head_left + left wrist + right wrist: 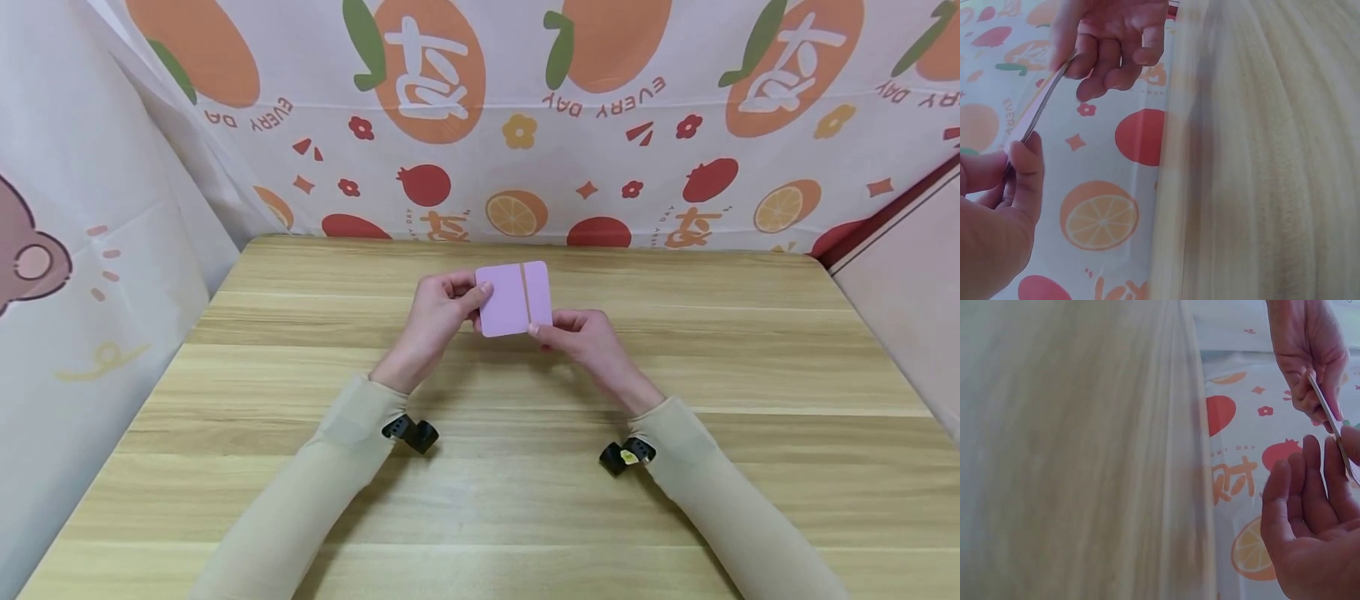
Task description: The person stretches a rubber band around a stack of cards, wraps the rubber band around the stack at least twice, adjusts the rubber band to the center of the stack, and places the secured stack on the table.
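A thin lilac square (502, 302) with rounded corners and a narrow tan stripe is held up above the table by both hands. My left hand (442, 312) pinches its left edge, thumb on the face towards me. At the lower right corner my right hand (588, 342) pinches it near the bottom of the stripe. Edge-on in the left wrist view, the square (1040, 107) looks very thin with a dark rim. The right wrist view also shows it as a thin edge (1325, 403) between the two hands. Its back is hidden in the head view.
The wood-grain table (480, 500) spreads beneath both arms. Behind it hangs a white curtain (300, 50) printed with fruit; another white cloth (112, 250) hangs at the left. A pale panel (907, 292) with a red edge stands at the right.
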The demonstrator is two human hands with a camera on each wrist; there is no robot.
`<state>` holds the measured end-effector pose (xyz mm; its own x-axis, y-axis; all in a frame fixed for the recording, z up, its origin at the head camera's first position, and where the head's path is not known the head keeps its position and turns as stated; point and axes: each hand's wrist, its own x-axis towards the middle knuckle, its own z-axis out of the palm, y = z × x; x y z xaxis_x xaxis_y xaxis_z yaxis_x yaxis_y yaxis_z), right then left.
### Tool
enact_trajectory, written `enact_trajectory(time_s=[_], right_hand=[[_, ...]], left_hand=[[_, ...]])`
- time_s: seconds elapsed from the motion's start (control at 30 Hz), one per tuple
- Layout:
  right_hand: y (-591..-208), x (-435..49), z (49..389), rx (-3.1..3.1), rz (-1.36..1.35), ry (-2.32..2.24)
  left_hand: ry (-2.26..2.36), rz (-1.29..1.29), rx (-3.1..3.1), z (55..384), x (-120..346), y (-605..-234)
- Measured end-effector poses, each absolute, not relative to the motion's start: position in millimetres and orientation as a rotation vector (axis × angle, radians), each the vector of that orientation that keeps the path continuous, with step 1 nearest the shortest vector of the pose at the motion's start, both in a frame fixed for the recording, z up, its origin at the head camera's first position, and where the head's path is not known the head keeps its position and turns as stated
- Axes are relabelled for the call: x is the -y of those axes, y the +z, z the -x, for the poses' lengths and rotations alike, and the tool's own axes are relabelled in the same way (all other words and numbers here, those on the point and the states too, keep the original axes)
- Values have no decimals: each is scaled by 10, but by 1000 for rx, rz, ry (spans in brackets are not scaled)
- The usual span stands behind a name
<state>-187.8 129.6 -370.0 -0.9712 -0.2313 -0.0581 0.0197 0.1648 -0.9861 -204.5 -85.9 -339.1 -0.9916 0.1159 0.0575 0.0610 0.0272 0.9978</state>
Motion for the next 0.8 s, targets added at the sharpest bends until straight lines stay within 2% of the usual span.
enact_trajectory(time_s=[0.33, 0.8], right_hand=[[-3678, -1242, 1832, -2240, 175, -2025], [-3719, -1166, 1767, -2198, 175, -2042]], left_hand=[[2245, -184, -2187, 2043, 836, -3366], [2149, -203, -2231, 2027, 810, -3366]])
